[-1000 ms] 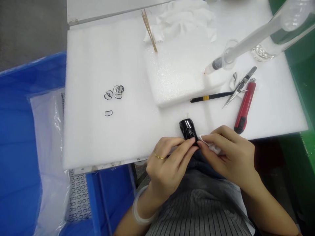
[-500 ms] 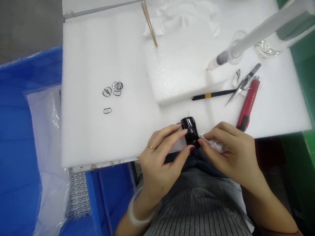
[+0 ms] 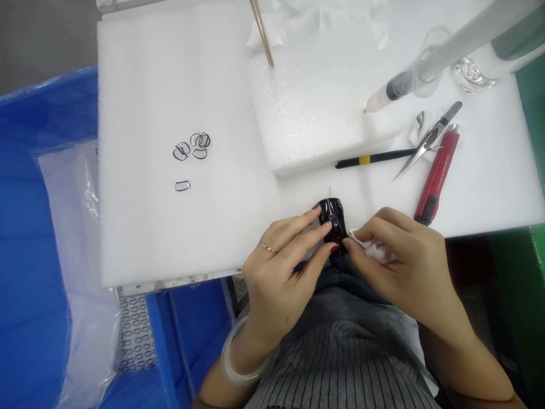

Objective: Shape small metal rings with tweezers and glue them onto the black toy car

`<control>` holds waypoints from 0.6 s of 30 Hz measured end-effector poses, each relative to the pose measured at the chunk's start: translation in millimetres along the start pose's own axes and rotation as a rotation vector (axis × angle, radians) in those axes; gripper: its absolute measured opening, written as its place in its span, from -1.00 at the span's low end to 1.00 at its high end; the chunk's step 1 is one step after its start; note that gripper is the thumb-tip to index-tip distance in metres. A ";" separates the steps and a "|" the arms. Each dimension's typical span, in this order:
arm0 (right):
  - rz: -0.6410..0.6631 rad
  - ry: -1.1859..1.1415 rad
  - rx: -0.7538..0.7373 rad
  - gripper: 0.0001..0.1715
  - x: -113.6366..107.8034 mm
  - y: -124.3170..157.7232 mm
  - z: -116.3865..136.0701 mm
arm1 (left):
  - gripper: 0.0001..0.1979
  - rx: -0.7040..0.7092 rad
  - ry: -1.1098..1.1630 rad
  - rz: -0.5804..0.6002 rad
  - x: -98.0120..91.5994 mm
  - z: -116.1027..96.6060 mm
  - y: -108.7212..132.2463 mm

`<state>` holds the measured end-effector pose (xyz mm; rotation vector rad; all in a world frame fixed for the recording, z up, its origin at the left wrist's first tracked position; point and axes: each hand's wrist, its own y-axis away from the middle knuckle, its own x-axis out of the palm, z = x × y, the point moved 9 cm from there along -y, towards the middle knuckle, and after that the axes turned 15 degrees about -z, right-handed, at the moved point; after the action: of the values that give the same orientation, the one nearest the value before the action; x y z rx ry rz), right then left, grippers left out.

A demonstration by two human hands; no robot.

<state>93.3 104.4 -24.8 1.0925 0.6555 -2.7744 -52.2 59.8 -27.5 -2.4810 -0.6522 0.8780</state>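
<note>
A small, glossy black piece shaped like a toy car body (image 3: 333,218) is held over the near edge of the white foam sheet. My left hand (image 3: 283,272) grips it from the left, fingertips on its top and thumb at its lower end. From the right, my right hand (image 3: 402,267) pinches a crumpled white cloth (image 3: 377,249), its thumb tip at the black piece's lower right side. The fingers partly cover both the cloth and the piece.
Several dark-rimmed clear pieces (image 3: 182,186) lie on the foam sheet (image 3: 140,227) at left. A raised foam block (image 3: 306,125) holds thin wooden sticks (image 3: 263,34). To the right are a syringe (image 3: 400,85), a black tweezer-like tool (image 3: 374,158), silver tweezers (image 3: 430,139) and a red utility knife (image 3: 438,176).
The camera view has shifted slightly. My left fingers sit a little differently on the black piece, which looks slightly more upright. The cloth stays in my right hand.
</note>
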 end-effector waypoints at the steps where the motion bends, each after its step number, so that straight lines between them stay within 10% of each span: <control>1: 0.007 0.003 -0.001 -0.76 0.6 -0.2 0.1 | -0.84 -0.004 0.005 -0.003 0.2 0.0 -0.1; 15: 0.153 -0.099 0.054 -0.84 0.6 -5.1 -7.2 | -0.63 0.034 0.032 0.244 5.3 9.9 -11.5; 18: 0.014 -0.065 -0.082 -0.90 -11.6 -2.3 -3.8 | -0.50 0.091 0.010 0.280 9.2 9.6 -11.4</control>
<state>103.8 107.2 -18.7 0.9834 0.7443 -2.7317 -55.4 76.3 -32.5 -2.5296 -0.2570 0.9707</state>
